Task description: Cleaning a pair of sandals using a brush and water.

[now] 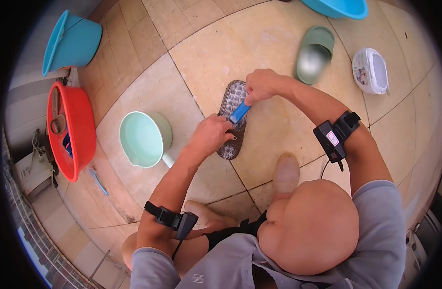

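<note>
While the person is crouching over the tan tiled floor (278, 43), both bare hands are meeting over a dark brown rubber slipper with a bumpy, studded sole (233, 103), which is lying sole-up on the tiles just in front of the knees, its long axis running away from the body. The left hand (209, 137) is clenching around the near half of the slipper, pressing on its edge and pinning it against the floor. The right hand (260, 85) is coming in from the far side and is grasping a small blue plastic brush (239, 113), whose handle is slanting down across the middle of the sole, touching it. Each forearm is wearing a black strap with a small device: one on the left wrist (175, 220), one on the right wrist (337, 136). Just to the left of the slipper a pale mint-green plastic water scoop with a short white handle (145, 138) is sitting upright on the floor, near the left hand but not touching it. Further left a red round plastic basin (76, 127) is resting against the wall, and above it a light blue plastic bucket (71, 42) is tipping on its side. Beyond the right hand a grey-green slide sandal (319, 41) is lying on the tiles, with a white plastic container (370, 70) well apart to its right and the rim of a blue basin (336, 8) showing at the top edge
</note>
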Action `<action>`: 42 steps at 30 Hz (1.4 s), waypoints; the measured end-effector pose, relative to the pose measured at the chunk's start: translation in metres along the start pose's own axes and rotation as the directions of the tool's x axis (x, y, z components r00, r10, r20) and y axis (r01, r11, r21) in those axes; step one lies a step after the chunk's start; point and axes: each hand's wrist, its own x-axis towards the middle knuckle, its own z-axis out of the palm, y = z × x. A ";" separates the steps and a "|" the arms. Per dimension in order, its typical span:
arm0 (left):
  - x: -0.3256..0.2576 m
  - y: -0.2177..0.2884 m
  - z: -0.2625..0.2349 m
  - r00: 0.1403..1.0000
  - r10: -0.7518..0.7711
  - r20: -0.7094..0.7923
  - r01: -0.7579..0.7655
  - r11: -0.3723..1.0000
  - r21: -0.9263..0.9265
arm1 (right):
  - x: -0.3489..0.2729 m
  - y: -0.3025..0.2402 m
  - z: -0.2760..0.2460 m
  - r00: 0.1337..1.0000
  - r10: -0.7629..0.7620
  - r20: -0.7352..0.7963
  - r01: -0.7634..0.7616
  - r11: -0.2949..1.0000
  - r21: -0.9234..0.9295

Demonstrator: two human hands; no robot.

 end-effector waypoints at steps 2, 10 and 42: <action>0.004 -0.010 0.009 0.990 -0.063 -0.126 0.045 0.988 -0.145 | -0.004 0.024 -0.021 0.966 0.196 -0.171 -0.182 0.979 0.095; 0.029 0.014 0.013 0.681 -0.702 -0.206 0.413 0.602 -0.683 | -0.099 0.025 0.049 0.809 0.457 -0.369 -0.126 0.748 0.651; 0.022 0.007 0.047 0.742 -0.527 -0.414 0.459 0.850 -0.259 | -0.094 -0.006 0.105 0.839 0.399 -0.369 -0.071 0.754 0.654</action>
